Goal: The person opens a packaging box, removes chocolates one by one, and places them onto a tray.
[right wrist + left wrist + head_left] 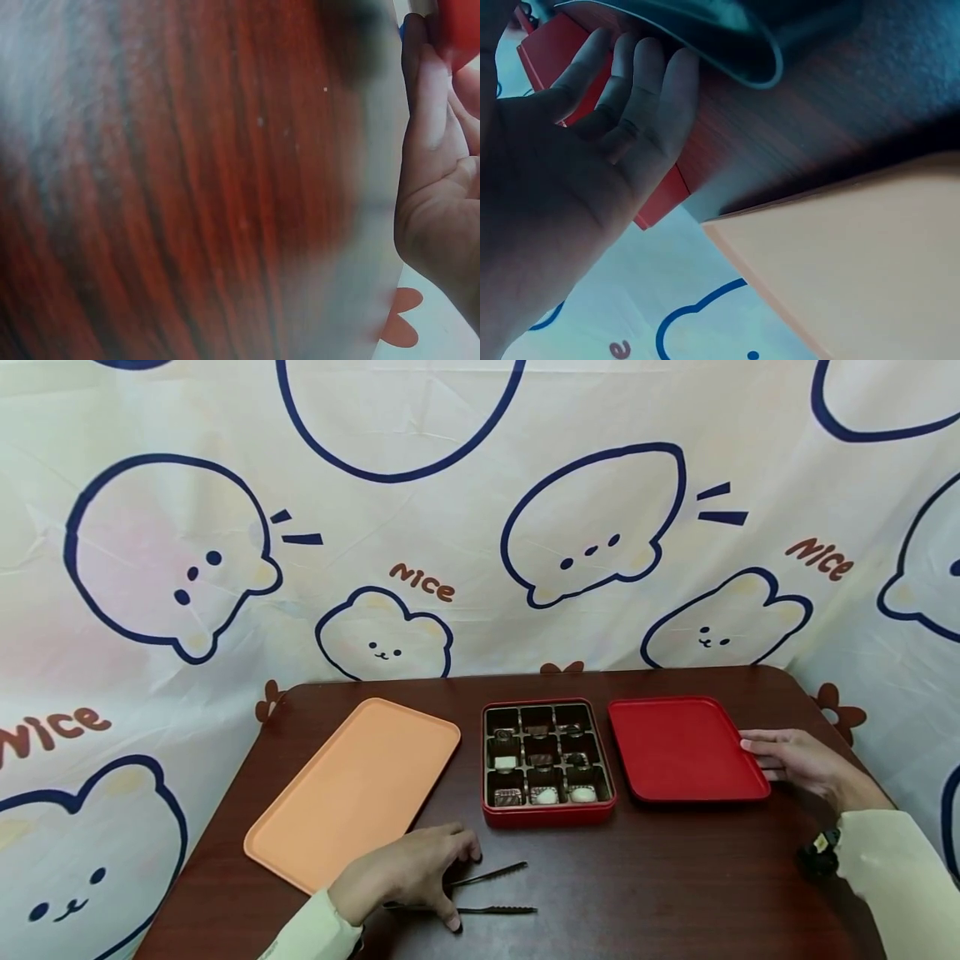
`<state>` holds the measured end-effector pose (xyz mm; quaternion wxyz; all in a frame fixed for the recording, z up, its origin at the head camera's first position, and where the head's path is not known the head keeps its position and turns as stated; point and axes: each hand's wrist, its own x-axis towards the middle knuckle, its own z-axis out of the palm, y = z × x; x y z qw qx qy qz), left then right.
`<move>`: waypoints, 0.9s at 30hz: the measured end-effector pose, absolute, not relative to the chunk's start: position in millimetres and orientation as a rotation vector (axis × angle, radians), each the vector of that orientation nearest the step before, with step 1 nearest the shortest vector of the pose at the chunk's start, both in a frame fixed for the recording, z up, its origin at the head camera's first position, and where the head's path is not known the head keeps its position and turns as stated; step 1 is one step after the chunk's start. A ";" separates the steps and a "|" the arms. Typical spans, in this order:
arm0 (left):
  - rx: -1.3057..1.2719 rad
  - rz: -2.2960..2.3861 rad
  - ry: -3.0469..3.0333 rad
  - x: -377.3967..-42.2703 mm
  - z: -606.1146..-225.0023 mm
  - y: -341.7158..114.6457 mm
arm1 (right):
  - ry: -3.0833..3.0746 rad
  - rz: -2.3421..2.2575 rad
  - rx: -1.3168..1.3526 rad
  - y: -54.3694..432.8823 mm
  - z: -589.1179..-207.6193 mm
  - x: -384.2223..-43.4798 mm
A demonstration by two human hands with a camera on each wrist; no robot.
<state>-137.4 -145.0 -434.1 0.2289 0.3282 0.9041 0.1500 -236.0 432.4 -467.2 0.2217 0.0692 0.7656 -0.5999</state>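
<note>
My left hand (416, 870) hovers over metal tongs (491, 910) near the table's front, its fingers spread and loosely bent. In the left wrist view, the fingers (649, 94) lie beside the tongs' curved closed end (761, 67), not visibly gripping it. On the right, my right hand (810, 764) holds the right edge of a red tray (682, 747) between thumb and fingers. The right wrist view shows this tray's edge (461, 30) at those fingers; part of the grip is out of frame. Between the hands stands a red box (549, 817) of chocolates in a sectioned insert.
An orange tray (360, 785) lies slanted on the left of the dark wood table (645, 877). White cloth (480, 527) with bear drawings hangs behind the table and at its sides. The chocolate box sits close to the red tray's left edge.
</note>
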 end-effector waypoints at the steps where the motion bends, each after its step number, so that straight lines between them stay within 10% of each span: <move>1: 0.909 0.403 2.494 -137.0 -434.3 -145.0 | 2.111 -1.660 0.194 432.6 -467.7 -235.7; 27: 0.980 0.294 2.521 -135.3 -437.3 -141.4 | 2.243 -1.553 0.215 429.1 -473.7 -236.7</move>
